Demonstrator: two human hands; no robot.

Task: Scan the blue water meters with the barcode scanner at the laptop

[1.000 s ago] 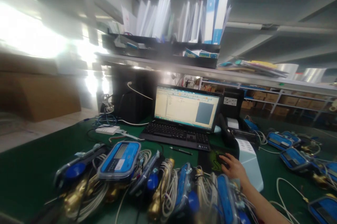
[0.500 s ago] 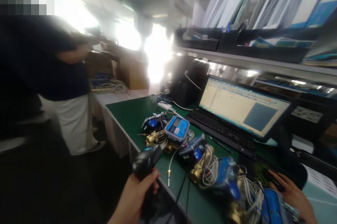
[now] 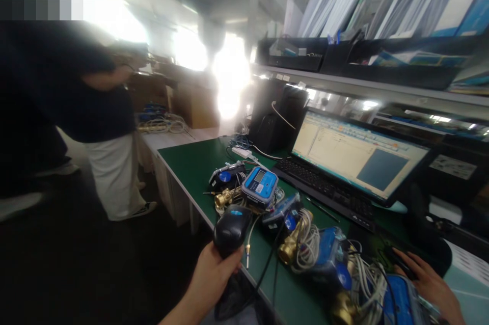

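My left hand (image 3: pixel 212 279) is wrapped round the grip of a black barcode scanner (image 3: pixel 230 228), held just off the near edge of the green table (image 3: pixel 191 167). The scanner's head points toward a blue meter (image 3: pixel 260 186) lying face up among brass fittings and white cables. My right hand (image 3: pixel 430 281) rests at the lower right on a black mouse (image 3: pixel 397 260), fingers curved over it. Beside that hand lies a row of further blue meters (image 3: pixel 330 259) with coiled leads.
A laptop (image 3: pixel 355 162) with a lit spreadsheet stands behind the meters. A black box (image 3: pixel 275 116) and a shelf of folders (image 3: pixel 362 60) lie beyond it. A person in a dark top and white trousers (image 3: pixel 103 162) stands left of the table by cardboard boxes.
The view has swung left, bringing the standing person into sight. My left hand has come up with the scanner and moved it closer to the blue meter. My right hand stays on the mouse.
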